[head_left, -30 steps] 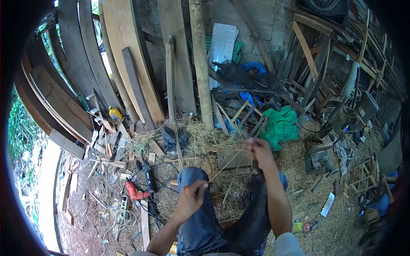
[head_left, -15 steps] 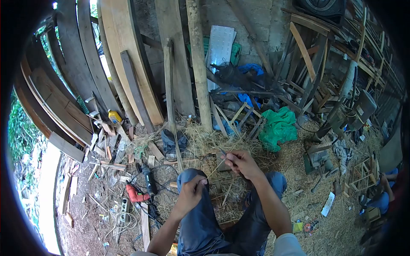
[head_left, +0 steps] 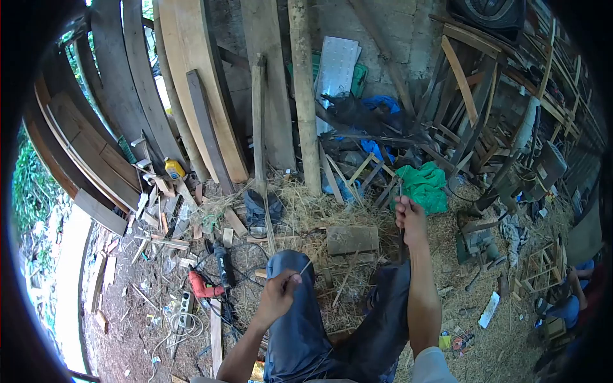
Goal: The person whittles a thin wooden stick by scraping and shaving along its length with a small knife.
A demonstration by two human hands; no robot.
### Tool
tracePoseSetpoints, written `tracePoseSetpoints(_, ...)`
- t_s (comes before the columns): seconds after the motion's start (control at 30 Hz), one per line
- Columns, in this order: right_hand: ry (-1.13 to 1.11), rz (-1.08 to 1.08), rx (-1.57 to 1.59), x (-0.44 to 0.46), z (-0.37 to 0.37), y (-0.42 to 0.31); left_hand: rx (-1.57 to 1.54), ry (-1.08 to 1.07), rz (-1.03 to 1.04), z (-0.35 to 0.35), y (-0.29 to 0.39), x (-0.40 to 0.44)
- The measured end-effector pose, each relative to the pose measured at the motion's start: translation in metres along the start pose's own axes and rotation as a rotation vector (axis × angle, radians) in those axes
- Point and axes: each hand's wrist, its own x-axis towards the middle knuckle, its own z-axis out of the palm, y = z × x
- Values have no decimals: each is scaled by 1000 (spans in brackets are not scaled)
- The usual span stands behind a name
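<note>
My left hand is closed above my left knee, pinching a thin wooden strip. The strip's pale end sticks out up and to the right past the fingertips; the rest is hidden in the hand. Farther out to the right, my right hand is wrapped around what looks like a knife. Its narrow dark blade points away from me, and a long dark handle runs back below the fist. The two hands are well apart, and the knife does not touch the strip.
A wooden block lies on the shavings ahead of my knees. To the left are a red power drill, an angle grinder and a power strip. Green cloth lies beyond my right hand. Another person sits far right.
My right hand has moved away up and right with the knife, leaving the strip. My left hand has shifted slightly down and left, still pinching the strip. The wooden block now shows fully.
</note>
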Motion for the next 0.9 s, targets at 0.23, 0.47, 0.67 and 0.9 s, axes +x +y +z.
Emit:
tracePoseSetpoints(0.23, -486, 261, -126, -75, 88, 10, -38, -44, -24, 14, 14, 14)
tracePoseSetpoints(0.47, -402, 291, -129, -50, 73, 15, -17, -15, 35, 11, 20, 11)
tracePoseSetpoints(0.67, -415, 330, -91, -51, 68, 5, 130, 19, 10, 8, 29, 5)
tracePoseSetpoints(0.9, -507, 416, -98, -67, 89, 5, 152, 90, 114, 16, 33, 13)
